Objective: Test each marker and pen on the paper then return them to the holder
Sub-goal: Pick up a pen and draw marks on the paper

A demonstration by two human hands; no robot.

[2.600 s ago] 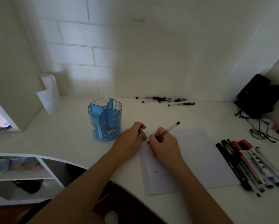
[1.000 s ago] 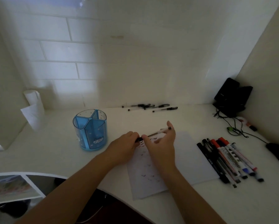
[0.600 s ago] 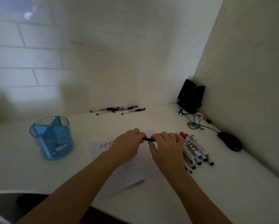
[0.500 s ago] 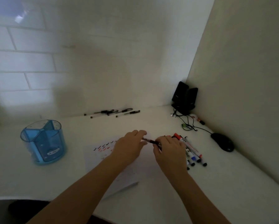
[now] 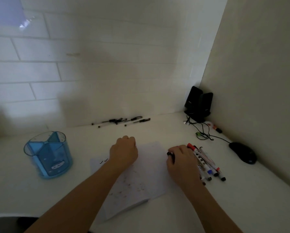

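The blue holder [image 5: 47, 154] near the desk's left edge looks empty — nothing returned yet. The left hand [image 5: 124, 151], curled, contents unclear, rests on the marked paper [image 5: 147, 175]. Pens [image 5: 122, 121] wait along the back edge, and the right hand [image 5: 183, 163] grips a black-capped pen [image 5: 170, 154] against the markers [image 5: 208, 163] rightward.

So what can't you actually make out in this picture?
Head view, dim throughout:
- Left hand: its curled fingers hide whether it holds anything.
- Right hand: it covers part of the markers, so their count and its grip are unclear.
- Paper: the test marks are too faint to read.
- Pens by the wall: too small to count.
- Holder: blurred, so its contents are uncertain.
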